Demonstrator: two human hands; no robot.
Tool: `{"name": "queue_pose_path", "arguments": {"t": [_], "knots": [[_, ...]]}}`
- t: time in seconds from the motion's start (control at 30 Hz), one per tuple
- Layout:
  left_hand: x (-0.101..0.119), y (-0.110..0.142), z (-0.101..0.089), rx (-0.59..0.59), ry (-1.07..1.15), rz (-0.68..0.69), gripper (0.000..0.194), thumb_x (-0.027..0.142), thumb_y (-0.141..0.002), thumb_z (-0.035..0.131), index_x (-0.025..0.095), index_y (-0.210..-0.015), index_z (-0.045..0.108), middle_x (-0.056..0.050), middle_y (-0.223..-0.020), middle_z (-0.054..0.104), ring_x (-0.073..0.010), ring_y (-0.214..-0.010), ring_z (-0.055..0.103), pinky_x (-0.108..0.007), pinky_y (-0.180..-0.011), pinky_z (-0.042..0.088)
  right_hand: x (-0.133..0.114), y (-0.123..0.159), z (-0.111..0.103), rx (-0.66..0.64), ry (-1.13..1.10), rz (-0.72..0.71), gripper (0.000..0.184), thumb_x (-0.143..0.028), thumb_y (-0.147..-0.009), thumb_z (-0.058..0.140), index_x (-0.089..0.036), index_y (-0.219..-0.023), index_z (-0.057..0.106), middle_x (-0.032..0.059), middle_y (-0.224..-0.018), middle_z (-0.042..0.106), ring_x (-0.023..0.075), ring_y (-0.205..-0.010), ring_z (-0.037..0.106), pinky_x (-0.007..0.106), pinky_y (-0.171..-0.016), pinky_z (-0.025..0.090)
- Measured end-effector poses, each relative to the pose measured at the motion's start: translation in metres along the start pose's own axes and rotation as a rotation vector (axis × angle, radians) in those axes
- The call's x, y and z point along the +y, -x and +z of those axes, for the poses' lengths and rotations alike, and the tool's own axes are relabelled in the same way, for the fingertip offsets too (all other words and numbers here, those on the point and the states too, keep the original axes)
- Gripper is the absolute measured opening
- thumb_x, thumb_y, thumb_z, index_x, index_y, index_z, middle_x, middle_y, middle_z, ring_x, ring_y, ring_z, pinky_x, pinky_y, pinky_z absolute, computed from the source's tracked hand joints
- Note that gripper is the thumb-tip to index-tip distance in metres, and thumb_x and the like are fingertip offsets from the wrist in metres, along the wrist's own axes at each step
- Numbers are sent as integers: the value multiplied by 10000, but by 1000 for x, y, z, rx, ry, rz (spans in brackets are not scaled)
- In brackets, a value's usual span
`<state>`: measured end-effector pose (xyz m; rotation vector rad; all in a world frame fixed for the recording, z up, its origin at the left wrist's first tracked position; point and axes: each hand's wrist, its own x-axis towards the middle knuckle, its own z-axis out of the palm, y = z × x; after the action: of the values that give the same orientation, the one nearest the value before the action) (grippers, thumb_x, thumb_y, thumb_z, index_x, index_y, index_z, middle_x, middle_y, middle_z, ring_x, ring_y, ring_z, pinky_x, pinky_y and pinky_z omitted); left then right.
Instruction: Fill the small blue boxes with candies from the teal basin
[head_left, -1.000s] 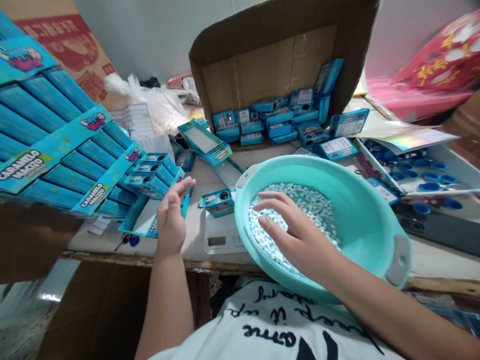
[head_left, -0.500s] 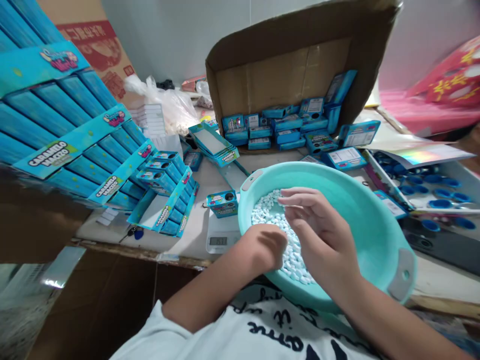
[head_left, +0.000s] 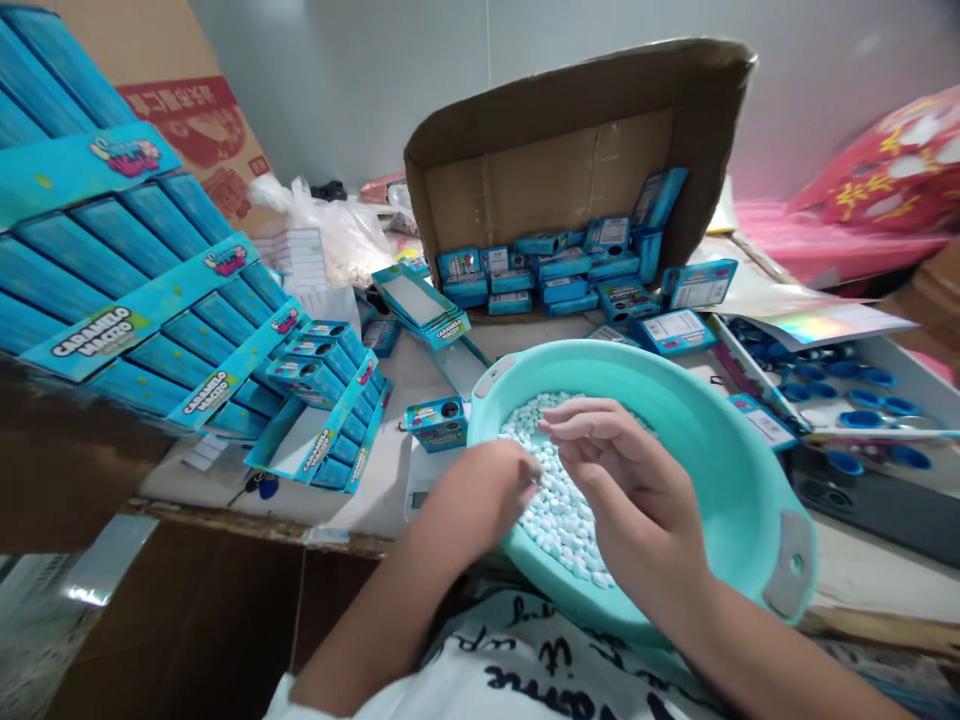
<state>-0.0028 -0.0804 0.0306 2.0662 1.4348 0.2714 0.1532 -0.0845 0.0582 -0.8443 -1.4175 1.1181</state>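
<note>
A cluttered table spreads beneath a teal basin. To the left of the basin, blue display trays filled with small boxes rise in a leaning stack; behind it, an open brown carton faces the wearer, blue boxes piled along its lower side. The basin itself sits at the table's front edge, just beyond the wearer's white lettered shirt. To the right of the basin, a white tray holds blue cups.

Both bare hands are over the basin. The right forearm reaches in across its near rim, and the right hand is held above the contents, palm turned toward the other hand, fingers bent and loosely cupped; whether anything lies inside that curve cannot be told. The left forearm slants up to the basin's left rim, where the left hand, blurred, is poised knuckles up with fingers curled inward; what they may be gripping is unclear.

A pale scale stands against the basin's left side, partly hidden by the left arm, bearing a small blue box set near the basin's rim. Small white and pale-blue candies cover the left part of the basin's floor.
</note>
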Motion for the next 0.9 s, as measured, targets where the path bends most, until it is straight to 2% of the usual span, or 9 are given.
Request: {"name": "queue_pose_path", "arguments": {"t": [0.03, 0.1, 0.2, 0.3, 0.53, 0.63, 0.73, 0.8, 0.9], "knots": [[-7, 6, -17, 52, -1, 10, 181, 228, -930, 586, 214, -957, 764, -63, -999, 760, -229, -939, 690, -336, -853, 515, 0, 0, 0, -6, 5, -8, 215, -133, -974, 525, -278, -1036, 672, 56, -1126, 600, 198, -1045, 598, 344, -836, 518], [-23, 16, -45, 249, -39, -76, 193, 226, -942, 582, 215, -1007, 764, -49, -1028, 752, -219, -977, 681, -339, -886, 506, -1, 0, 1, -29, 31, -20, 213, -124, -967, 535, -279, -1038, 662, 53, -1127, 598, 197, -1050, 595, 360, -870, 514], [-46, 21, -69, 370, -121, -177, 168, 216, -921, 618, 199, -989, 770, -41, -977, 745, -211, -938, 677, -339, -862, 503, -3, 0, 2, -60, 65, -31, 205, -116, -957, 553, -279, -1040, 647, 48, -1127, 602, 194, -1066, 591, 374, -912, 504], [-60, 17, -72, 394, -120, -179, 171, 240, -918, 642, 187, -1012, 774, -41, -980, 745, -205, -943, 679, -334, -868, 502, -3, -1, 2, -63, 71, -31, 196, -128, -960, 558, -280, -1053, 640, 48, -1139, 601, 192, -1073, 592, 378, -923, 501], [-70, 6, -65, 368, -49, -171, 149, 268, -896, 700, 207, -996, 792, -31, -955, 745, -195, -915, 681, -329, -827, 506, 2, 1, 2, -62, 52, 32, 156, -178, -992, 547, -284, -1051, 646, 51, -1143, 605, 200, -1093, 590, 372, -911, 497], [-66, 8, -68, 506, -54, -83, 172, 283, -911, 692, 215, -1034, 792, -34, -941, 721, -179, -882, 667, -320, -805, 500, 1, 2, 1, -64, 32, 24, 179, -164, -992, 530, -283, -1043, 654, 53, -1142, 605, 200, -1087, 594, 359, -887, 506], [-46, 8, -61, 645, -35, 83, 228, 322, -941, 660, 220, -1112, 774, -41, -909, 680, -169, -861, 636, -313, -791, 498, -1, 1, 0, -35, -46, 11, 225, -136, -984, 506, -272, -1032, 679, 61, -1122, 609, 196, -1053, 606, 340, -850, 523], [-25, 5, -44, 549, 10, 188, 239, 325, -957, 635, 228, -1136, 760, -48, -947, 679, -172, -896, 636, -312, -807, 510, -2, 0, -1, 29, -125, -18, 234, -118, -965, 524, -259, -1034, 699, 68, -1107, 611, 197, -1041, 612, 330, -840, 533], [7, -4, -6, 203, -35, 270, 333, 308, -928, 659, 215, -1246, 690, -86, -1176, 681, -233, -1073, 637, -369, -915, 524, -3, -1, 0, 184, -194, -89, 226, -82, -920, 592, -238, -1023, 718, 70, -1066, 625, 205, -1022, 629, 351, -880, 536]]}}
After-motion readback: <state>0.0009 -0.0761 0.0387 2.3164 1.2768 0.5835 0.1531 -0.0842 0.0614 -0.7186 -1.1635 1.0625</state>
